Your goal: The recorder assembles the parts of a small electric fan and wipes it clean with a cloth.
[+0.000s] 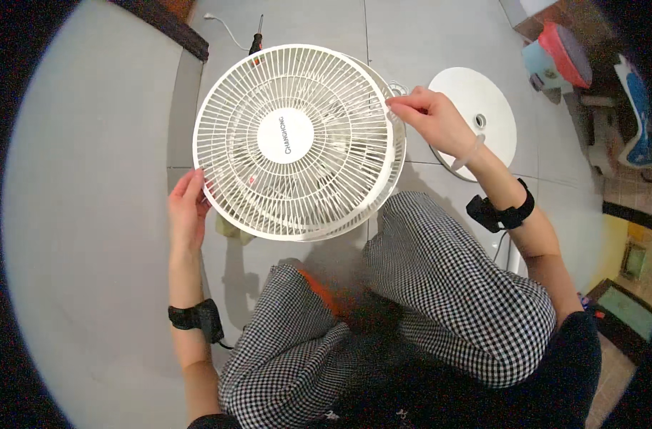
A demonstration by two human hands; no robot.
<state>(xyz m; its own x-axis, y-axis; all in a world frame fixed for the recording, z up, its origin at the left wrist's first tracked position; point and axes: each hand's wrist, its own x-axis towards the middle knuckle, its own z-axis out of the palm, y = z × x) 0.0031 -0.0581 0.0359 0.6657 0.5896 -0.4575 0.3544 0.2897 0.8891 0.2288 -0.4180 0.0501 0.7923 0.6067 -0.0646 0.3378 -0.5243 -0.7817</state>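
Observation:
A round white fan grille point(229, 107) with a solid centre disc lies over a second white rear grille point(399, 154), whose rim shows along the right side. Pale shapes between the bars are too broken up to make out fully. My left hand point(188, 207) grips the front grille's rim at its lower left, fingers curled around the edge. At the upper right, my right hand point(440, 121) pinches the grille's rim between thumb and fingers. A screwdriver point(256, 44) with a black and orange handle lies just beyond the grille.
A round white fan base point(494, 96) with a centre hole rests on the tiled floor to the right. A white cord with a plug point(222, 27) lies at the far left. Beyond the base stands a light-blue and red container point(555, 61). My checked trouser legs point(447, 272) are close below.

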